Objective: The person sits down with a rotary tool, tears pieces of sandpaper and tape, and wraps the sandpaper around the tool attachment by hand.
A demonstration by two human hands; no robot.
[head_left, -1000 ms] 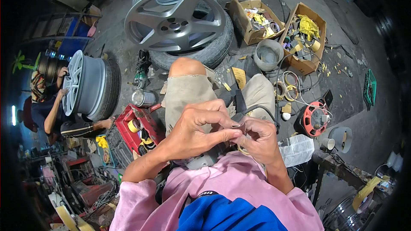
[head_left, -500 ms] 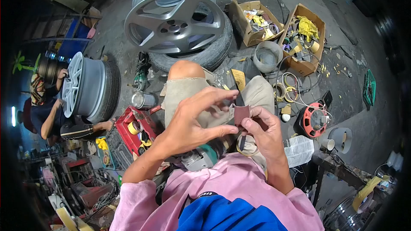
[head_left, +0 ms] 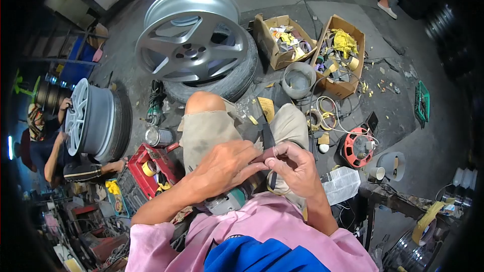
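Observation:
A small reddish-brown piece of sandpaper [head_left: 264,156] is pinched between my two hands above my lap, mostly covered by the fingers. My left hand [head_left: 224,163] is closed on its left side, thumb below and fingers curled above. On the other side, my right hand [head_left: 296,170] grips it between thumb and index finger. Under my hands, a green and grey power tool [head_left: 227,202] lies in my lap, partly hidden. A dark strip [head_left: 267,135] rests along my right thigh.
A silver wheel rim [head_left: 189,55] lies on a tyre ahead. Two cardboard boxes [head_left: 337,83] hold scraps, beside a grey round container [head_left: 298,80]. A red cable reel [head_left: 358,150] is at right, a red toolbox [head_left: 151,170] at left. Another person handles a rim [head_left: 93,116] far left.
My left hand has closed from a spread grip and moved onto the sandpaper, which is now mostly covered. The view has shifted slightly, and a person's legs show at the top right.

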